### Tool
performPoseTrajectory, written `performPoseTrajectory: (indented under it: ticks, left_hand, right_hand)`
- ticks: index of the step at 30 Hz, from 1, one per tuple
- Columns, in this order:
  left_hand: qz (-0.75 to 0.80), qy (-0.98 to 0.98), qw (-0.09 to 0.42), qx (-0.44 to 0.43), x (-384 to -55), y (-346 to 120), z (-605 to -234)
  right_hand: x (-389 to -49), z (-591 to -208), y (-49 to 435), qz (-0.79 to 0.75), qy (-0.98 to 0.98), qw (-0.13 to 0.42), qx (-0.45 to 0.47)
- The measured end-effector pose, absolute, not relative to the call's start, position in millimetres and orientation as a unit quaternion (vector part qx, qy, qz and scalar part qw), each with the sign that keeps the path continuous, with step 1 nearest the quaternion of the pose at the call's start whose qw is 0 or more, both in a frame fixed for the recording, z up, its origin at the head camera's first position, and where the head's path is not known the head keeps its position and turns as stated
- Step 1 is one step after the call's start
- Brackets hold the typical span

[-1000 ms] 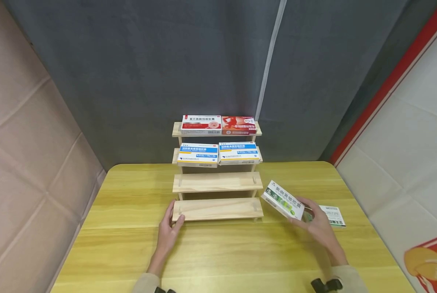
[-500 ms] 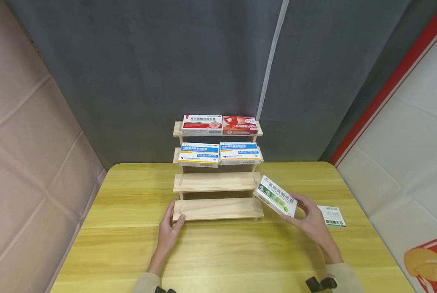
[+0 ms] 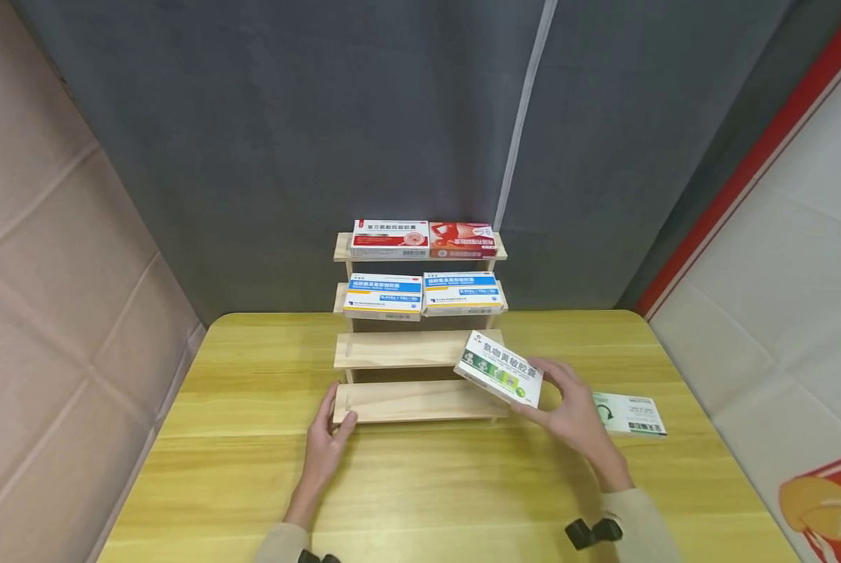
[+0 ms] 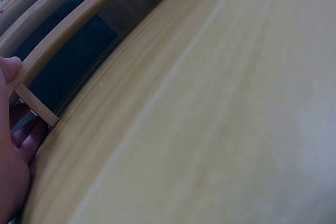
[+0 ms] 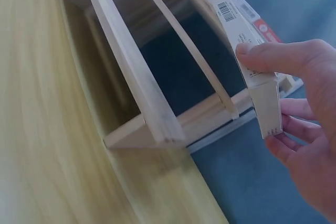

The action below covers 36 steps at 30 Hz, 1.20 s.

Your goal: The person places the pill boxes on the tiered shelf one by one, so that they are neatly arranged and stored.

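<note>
A pale wooden rack with several stepped shelves [image 3: 420, 400] stands on the table. My left hand [image 3: 327, 442] grips the left end of its lowest shelf, thumb on top. My right hand [image 3: 568, 410] pinches a white and green medicine box [image 3: 501, 371] by its right end, tilted, over the right side of the two lower shelves. In the right wrist view the thumb [image 5: 262, 56] presses the box's edge and the other fingers are behind it. Two blue and white medicine boxes [image 3: 382, 297] lie on the second shelf from the top.
On the top shelf sit a red and white box [image 3: 389, 239] and a red box [image 3: 462, 241]. Another white and green box [image 3: 631, 414] lies on the table [image 3: 251, 391] to the right. A dark curtain [image 3: 286, 141] hangs behind the rack.
My right hand has moved left with the medicine box, from beside the rack to over its lower shelves. More of the box on the table shows. My left hand has stayed in place.
</note>
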<state>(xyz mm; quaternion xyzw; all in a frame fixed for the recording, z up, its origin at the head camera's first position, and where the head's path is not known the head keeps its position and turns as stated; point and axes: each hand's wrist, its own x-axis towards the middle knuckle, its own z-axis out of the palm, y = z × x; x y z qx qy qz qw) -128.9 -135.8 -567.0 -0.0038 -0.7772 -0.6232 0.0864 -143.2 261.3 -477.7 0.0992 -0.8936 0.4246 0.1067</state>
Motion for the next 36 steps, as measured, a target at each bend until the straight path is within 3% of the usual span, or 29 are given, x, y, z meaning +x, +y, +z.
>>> performPoseTrajectory:
  ticks: [10,18,25,36]
  left_hand:
    - [-0.616,-0.785,0.074,-0.001,-120,-132,-541]
    - [-0.618,-0.783,0.074,-0.001,-123,-133,-550]
    - [-0.606,-0.790,0.091,-0.008,-133,-140,-586]
    - [-0.608,-0.788,0.099,-0.002,-133,-139,-584]
  right_hand:
    - [-149,-466,239,0.419,-0.890,0.114,0.141]
    - [-153,-459,223,0.410,-0.889,0.118,0.166]
    - [-156,-456,210,0.422,-0.881,0.116,0.179]
    - [-170,-458,178,0.411,-0.882,0.097,0.210]
